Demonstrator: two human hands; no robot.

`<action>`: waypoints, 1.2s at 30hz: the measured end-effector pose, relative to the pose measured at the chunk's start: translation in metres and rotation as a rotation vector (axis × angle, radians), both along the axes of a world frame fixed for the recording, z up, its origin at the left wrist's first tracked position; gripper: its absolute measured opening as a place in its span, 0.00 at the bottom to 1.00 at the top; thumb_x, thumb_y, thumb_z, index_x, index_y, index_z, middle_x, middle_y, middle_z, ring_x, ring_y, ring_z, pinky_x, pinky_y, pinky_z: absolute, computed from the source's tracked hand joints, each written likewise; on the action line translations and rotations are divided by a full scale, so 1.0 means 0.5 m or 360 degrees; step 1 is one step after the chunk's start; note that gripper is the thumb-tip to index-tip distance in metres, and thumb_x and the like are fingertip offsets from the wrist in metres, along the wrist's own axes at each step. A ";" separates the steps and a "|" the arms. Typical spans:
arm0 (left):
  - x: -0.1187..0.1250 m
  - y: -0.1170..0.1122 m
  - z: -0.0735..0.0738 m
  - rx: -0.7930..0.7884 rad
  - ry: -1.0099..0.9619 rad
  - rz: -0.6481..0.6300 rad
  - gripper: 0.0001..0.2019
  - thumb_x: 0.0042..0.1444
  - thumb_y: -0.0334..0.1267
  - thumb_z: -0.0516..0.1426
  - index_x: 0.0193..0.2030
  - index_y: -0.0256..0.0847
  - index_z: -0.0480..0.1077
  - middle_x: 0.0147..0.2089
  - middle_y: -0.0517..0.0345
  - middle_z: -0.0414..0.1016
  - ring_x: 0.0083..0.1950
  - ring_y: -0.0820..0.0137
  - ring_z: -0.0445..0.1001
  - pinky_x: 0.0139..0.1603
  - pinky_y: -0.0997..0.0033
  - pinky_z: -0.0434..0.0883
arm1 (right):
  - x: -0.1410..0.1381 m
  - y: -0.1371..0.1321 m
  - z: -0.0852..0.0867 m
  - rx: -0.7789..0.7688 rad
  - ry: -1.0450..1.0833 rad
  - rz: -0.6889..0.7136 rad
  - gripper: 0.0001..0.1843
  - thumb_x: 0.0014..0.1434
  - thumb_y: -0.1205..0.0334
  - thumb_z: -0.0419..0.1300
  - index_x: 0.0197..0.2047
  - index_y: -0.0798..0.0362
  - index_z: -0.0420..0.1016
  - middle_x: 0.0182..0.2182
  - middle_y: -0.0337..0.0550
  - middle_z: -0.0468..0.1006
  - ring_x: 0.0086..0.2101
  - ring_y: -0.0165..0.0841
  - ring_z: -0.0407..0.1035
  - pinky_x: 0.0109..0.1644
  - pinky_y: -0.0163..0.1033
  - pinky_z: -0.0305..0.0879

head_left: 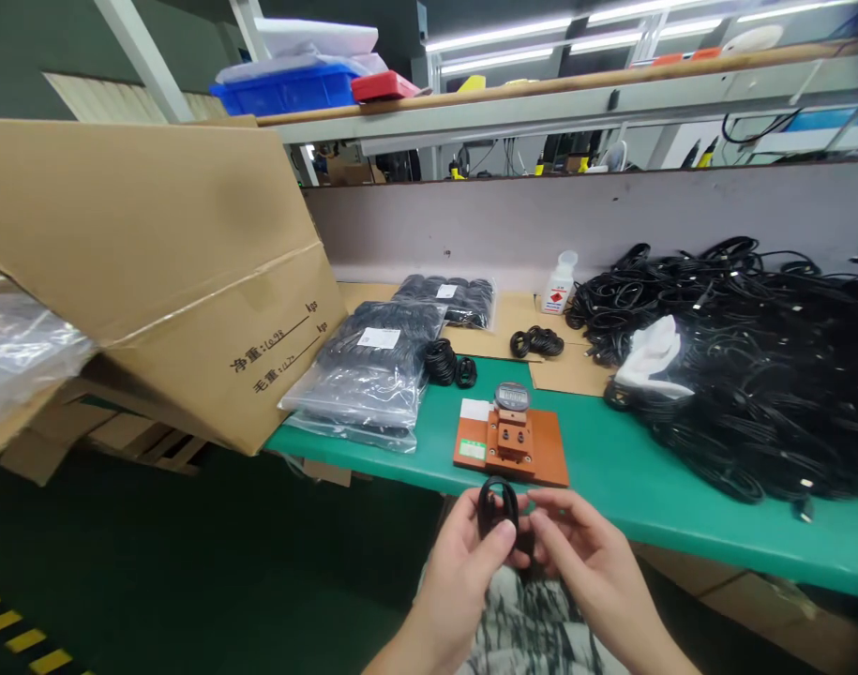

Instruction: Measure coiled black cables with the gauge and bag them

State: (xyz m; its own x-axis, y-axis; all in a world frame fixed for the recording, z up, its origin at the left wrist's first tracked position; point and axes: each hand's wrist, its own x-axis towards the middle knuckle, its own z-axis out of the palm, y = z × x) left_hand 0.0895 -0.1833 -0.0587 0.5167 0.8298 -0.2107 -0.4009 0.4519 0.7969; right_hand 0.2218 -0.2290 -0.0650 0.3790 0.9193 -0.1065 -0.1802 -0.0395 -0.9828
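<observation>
While left hand [463, 562] and right hand [583, 553] together pinch a black ring [497, 499], seemingly inspecting it, moving on demands a gentle grip.

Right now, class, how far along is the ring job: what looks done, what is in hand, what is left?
Done, perhaps: two small heaps of loose rings lie behind the jig; whether they were checked I cannot tell. In hand: the left hand and right hand pinch one ring in front of the jig. Left, likely most: two full bags of rings on the table.
</observation>
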 end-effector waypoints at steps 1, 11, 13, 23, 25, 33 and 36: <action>-0.001 0.000 -0.001 0.0041 0.0048 0.0003 0.11 0.59 0.37 0.61 0.47 0.36 0.70 0.45 0.50 0.75 0.41 0.68 0.73 0.39 0.70 0.71 | 0.002 0.001 0.000 -0.0017 0.0007 0.0031 0.21 0.54 0.44 0.68 0.43 0.52 0.76 0.31 0.44 0.78 0.26 0.30 0.69 0.29 0.32 0.69; 0.010 0.000 -0.008 0.0036 0.0330 -0.0026 0.11 0.52 0.37 0.65 0.38 0.36 0.69 0.29 0.64 0.66 0.28 0.78 0.63 0.28 0.78 0.62 | 0.001 0.007 -0.009 -0.0080 -0.0005 0.0195 0.20 0.54 0.46 0.68 0.39 0.54 0.75 0.28 0.40 0.76 0.23 0.27 0.66 0.25 0.30 0.64; 0.014 -0.001 -0.015 -0.0036 0.0316 -0.0026 0.11 0.51 0.35 0.65 0.35 0.37 0.67 0.27 0.66 0.65 0.26 0.78 0.63 0.27 0.79 0.61 | 0.001 0.010 -0.015 -0.0120 -0.0027 0.0265 0.20 0.55 0.45 0.67 0.37 0.55 0.75 0.27 0.40 0.75 0.21 0.25 0.64 0.23 0.29 0.61; 0.003 -0.007 -0.025 -0.0306 -0.0065 -0.0220 0.16 0.45 0.36 0.69 0.40 0.34 0.73 0.34 0.52 0.76 0.35 0.67 0.77 0.33 0.73 0.70 | 0.014 0.014 -0.043 -0.0275 0.0296 0.0233 0.24 0.52 0.40 0.68 0.30 0.56 0.73 0.18 0.33 0.67 0.17 0.23 0.58 0.21 0.29 0.55; -0.001 -0.007 -0.025 -0.0267 -0.0096 -0.0206 0.18 0.47 0.35 0.69 0.45 0.34 0.74 0.39 0.49 0.77 0.38 0.66 0.77 0.40 0.69 0.72 | 0.013 0.011 -0.050 -0.0243 0.0317 0.0175 0.24 0.55 0.40 0.65 0.30 0.55 0.73 0.19 0.34 0.67 0.18 0.25 0.60 0.21 0.29 0.58; 0.001 -0.014 -0.042 0.0218 0.0245 -0.0118 0.20 0.49 0.31 0.68 0.48 0.38 0.71 0.53 0.45 0.74 0.57 0.54 0.73 0.59 0.57 0.69 | 0.011 0.014 -0.040 0.0063 -0.0059 0.0151 0.17 0.57 0.47 0.66 0.35 0.54 0.78 0.36 0.47 0.74 0.33 0.36 0.72 0.33 0.36 0.71; -0.006 -0.018 -0.057 0.0304 0.0438 -0.0037 0.33 0.45 0.30 0.70 0.57 0.45 0.62 0.54 0.48 0.72 0.54 0.56 0.75 0.56 0.58 0.71 | 0.014 0.015 -0.035 0.0058 -0.0197 0.0193 0.18 0.59 0.47 0.63 0.34 0.55 0.77 0.34 0.47 0.73 0.33 0.37 0.71 0.34 0.36 0.70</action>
State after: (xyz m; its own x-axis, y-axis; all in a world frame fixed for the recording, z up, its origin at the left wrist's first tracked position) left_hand 0.0864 -0.1924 -0.0874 0.4812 0.8565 -0.1866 -0.1504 0.2904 0.9450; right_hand 0.2287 -0.2216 -0.0826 0.2730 0.9615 -0.0319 -0.0539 -0.0178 -0.9984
